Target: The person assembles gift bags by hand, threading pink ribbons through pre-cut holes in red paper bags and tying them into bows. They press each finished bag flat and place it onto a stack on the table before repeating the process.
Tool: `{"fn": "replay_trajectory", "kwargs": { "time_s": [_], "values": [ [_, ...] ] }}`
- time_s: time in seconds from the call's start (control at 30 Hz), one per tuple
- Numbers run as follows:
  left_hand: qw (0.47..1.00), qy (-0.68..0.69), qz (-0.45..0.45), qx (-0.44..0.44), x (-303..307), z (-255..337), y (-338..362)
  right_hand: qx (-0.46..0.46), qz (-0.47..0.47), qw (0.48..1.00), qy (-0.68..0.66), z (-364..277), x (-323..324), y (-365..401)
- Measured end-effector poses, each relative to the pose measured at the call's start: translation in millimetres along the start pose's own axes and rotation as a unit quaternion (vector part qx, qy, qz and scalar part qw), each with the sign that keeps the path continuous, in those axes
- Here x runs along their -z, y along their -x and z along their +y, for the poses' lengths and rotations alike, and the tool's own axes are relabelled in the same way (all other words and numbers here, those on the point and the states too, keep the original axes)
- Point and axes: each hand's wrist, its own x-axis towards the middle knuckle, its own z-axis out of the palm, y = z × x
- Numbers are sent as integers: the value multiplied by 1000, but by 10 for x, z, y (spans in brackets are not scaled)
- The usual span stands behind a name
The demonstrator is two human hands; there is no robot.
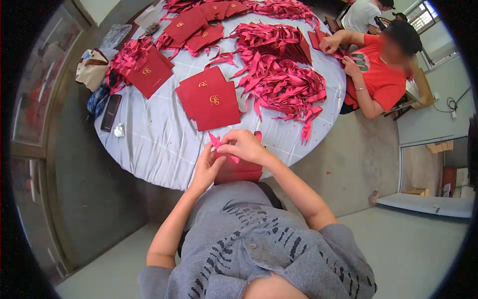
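My right hand (244, 147) pinches a pink ribbon (214, 140) between thumb and forefinger. My left hand (203, 168) is positioned at the ribbon's other side, thumb and forefinger parted around it; I cannot tell whether its fingertips grip the material. The red folder (241, 174) lies below both hands, at the near table edge in front of my grey shirt (259, 224); my right hand covers its upper part. Directly beyond my hands, two overlapping red folders with gold emblems (215, 103) occupy the near middle of the white tablecloth (159, 144). To their right, a tangled ribbon pile (286, 89) blocks that section of the surface, with loose ends trailing toward the table rim. To their left, another red folder (150, 74) leans over more ribbon. At the left rim are a cream bag (91, 69), a dark phone-like object (110, 113) and, just beside it, a crumpled white item (119, 130). Further folders (191, 25) and ribbons cover the far side. At the right rim, a co-worker in a red shirt (381, 72) has both hands at red material.
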Motion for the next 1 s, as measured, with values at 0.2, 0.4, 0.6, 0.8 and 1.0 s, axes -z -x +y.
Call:
{"fn": "replay_trajectory", "kwargs": {
  "time_s": [0.2, 0.4, 0.6, 0.8, 1.0],
  "values": [
    [998, -61, 15, 3, -17, -178, 40, -135, 49, 956, -255, 101, -83, -31],
    [997, -73, -5, -12, -35, -165, 58, -97, 178, 968, -146, 150, -273, -70],
    [997, -74, -8, 3, -64, -120, 79, -135, 188, 960, -158, 61, -255, -62],
    [999, -31, 31, 19, -222, -18, 82, -68, 251, 958, -121, 99, -333, -54],
    [997, -26, 75, 19, -235, -91, 31, -46, 222, 966, -120, 47, -295, -67]
  ]
}}
